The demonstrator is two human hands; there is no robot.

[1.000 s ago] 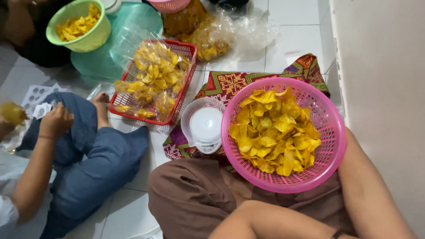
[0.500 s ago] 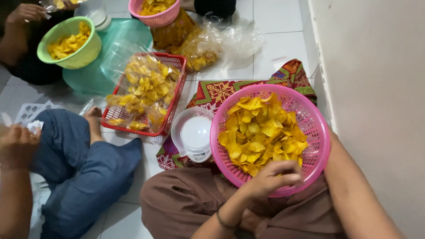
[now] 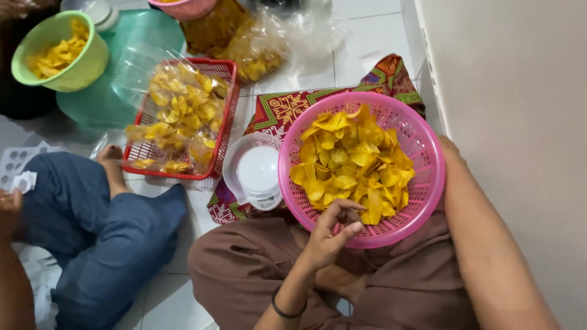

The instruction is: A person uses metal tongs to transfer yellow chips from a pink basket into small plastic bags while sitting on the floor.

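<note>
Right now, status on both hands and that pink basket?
Left hand at near rim of pink basket, fingers curled over yellow chips. Right hand hidden behind basket, arm along wall. White scale touching basket's left side.

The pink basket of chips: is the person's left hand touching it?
Touching. The head view shows the left hand resting on the near rim of the pink basket, fingertips curled over onto the yellow chips.
</note>
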